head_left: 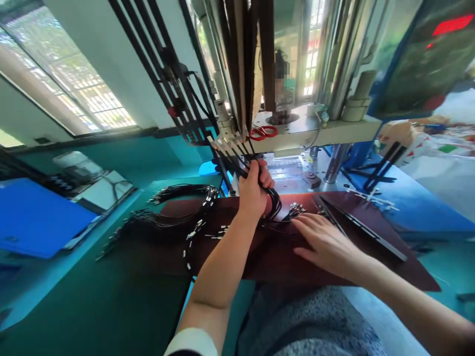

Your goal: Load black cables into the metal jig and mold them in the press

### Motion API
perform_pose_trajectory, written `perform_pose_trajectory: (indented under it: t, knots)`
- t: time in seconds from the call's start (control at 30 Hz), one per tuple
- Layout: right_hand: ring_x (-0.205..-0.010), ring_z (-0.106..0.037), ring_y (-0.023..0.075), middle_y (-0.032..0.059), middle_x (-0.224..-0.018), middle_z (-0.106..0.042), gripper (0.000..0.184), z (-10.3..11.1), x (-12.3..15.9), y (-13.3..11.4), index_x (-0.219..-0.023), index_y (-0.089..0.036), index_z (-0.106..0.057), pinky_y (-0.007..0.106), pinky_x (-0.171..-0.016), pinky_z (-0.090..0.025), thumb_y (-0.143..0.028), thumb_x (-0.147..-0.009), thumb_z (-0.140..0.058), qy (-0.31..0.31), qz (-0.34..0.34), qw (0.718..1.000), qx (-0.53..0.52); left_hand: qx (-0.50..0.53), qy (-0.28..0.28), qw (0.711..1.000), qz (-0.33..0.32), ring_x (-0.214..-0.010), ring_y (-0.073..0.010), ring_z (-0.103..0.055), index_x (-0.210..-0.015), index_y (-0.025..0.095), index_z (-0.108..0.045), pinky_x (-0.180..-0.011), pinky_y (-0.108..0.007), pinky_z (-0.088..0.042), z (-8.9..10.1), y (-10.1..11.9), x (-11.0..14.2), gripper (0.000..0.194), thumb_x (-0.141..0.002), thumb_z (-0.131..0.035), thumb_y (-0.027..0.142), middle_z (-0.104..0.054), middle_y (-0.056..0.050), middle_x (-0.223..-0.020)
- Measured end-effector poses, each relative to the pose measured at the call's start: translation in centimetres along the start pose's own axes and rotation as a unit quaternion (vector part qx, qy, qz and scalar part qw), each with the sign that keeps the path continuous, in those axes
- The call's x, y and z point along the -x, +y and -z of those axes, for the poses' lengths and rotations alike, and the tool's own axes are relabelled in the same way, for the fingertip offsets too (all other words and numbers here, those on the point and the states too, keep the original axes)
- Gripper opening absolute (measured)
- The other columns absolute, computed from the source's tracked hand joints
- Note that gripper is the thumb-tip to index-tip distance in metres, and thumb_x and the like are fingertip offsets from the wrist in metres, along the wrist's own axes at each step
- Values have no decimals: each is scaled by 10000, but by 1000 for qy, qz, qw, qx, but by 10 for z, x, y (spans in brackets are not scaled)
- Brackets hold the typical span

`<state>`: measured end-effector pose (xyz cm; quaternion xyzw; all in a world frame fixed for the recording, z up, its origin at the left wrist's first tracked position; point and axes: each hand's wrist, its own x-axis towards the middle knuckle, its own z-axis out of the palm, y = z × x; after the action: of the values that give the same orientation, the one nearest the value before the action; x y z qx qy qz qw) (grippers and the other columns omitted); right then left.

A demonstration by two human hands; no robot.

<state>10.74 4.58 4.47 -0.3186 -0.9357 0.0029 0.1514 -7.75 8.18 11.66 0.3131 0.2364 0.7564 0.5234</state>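
My left hand (256,185) is closed around a bundle of black cables (275,203), raised over the far side of the dark red board (260,262). White-tipped connector ends (228,144) fan out above the fist, and the lower part of the bundle curves down toward the board. My right hand (321,237) lies flat with fingers stretched, its fingertips beside a small cluster of connector ends (296,210). No grip shows in that hand. More black cables (163,217) with white tags (196,227) lie at the left of the board.
A press machine (315,136) with steel columns stands directly ahead, red-handled scissors (264,132) on its ledge. Long dark metal strips (365,227) lie on the board's right. A blue bin (44,217) is at far left. Another person (284,74) is partly visible behind the machine.
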Motion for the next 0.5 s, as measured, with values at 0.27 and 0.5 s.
perform_pose_trajectory:
  t: [0.27,0.5]
  knots:
    - [-853,-582,248,105,-883,-623,89,-65,-75,-3,-783,-141,-616,402,-789,-457,-222,-765,-584,-97,27,991,-86,40,109,988,-106,-386,-49,-269,-692,165,-476,-449,-203,-238,31,38,-34,277,-921,-399,299,-266,82,-463]
    - [-1066,-533,234,69,-1054,-621,130,-63,-58,14,-925,-229,-621,401,-908,-438,-260,-834,-533,116,96,973,-176,-20,192,927,-321,-419,-51,-271,-696,171,-428,-484,-179,-312,109,206,-101,346,-965,-230,261,-285,75,-489]
